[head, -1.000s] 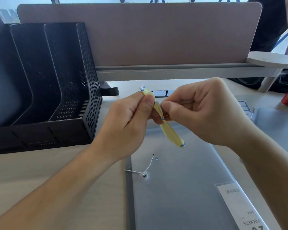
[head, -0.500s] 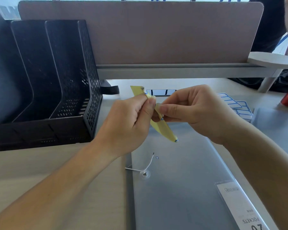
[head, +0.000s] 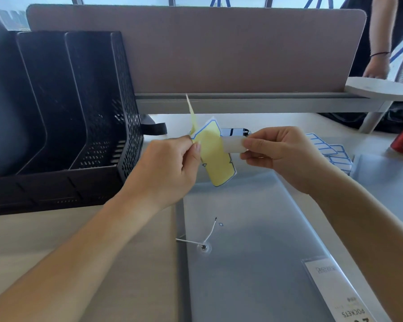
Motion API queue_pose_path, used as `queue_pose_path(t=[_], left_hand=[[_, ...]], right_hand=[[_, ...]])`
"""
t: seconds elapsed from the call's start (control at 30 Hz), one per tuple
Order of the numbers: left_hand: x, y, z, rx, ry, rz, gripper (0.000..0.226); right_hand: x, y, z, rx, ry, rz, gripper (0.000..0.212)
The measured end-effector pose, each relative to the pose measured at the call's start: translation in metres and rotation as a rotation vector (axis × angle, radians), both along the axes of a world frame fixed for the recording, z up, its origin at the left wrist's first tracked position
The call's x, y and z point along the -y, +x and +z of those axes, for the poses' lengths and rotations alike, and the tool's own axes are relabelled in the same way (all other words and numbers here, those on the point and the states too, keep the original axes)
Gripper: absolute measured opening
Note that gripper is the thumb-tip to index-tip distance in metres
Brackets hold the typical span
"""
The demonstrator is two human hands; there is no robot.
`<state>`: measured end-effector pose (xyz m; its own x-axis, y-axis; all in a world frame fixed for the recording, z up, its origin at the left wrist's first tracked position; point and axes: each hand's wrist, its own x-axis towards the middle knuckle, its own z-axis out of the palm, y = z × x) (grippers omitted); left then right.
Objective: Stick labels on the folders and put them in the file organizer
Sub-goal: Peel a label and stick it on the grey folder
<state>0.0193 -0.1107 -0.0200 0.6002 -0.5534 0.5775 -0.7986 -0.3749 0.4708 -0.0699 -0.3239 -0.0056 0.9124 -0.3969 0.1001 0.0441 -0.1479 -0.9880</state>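
Your left hand (head: 170,163) pinches the yellow backing sheet (head: 215,159); your right hand (head: 281,154) pinches the peeled label (head: 233,145), which could curl and stick to itself.

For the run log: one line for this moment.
left hand: pinches backing sheet | right hand: pinches white label | folder: flat on desk

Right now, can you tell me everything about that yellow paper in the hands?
The thin yellow paper backing sheet, blue-outlined at its edges, is bent, a narrow strip sticking up. Its lower end hangs above the grey translucent plastic folder. The left hand pinches its left edge; the right hand pinches a white rectangular label overlapping its right edge, seemingly peeling off.
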Motion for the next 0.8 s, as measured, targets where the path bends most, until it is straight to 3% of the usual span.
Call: queue_pose_path(t=[0.17,0.37,0.57,0.8], left_hand=[[-0.004,0.011,-0.003,0.137,0.048,0.068,0.046],[0.002,0.032,-0.008,0.412,0.181,0.23,0.034],[0.048,0.045,0.001,0.323,0.767,0.424,0.025],[0.083,0.058,-0.005,0.425,1.035,0.427,0.022]], right_hand=[[0.011,0.005,-0.011,0.022,-0.019,-0.037,0.007],[0.016,0.017,-0.042,-0.003,0.092,-0.126,0.008],[0.016,0.021,-0.061,-0.03,0.103,-0.085,0.008],[0.02,0.021,-0.067,-0.01,0.17,-0.071,0.008]])
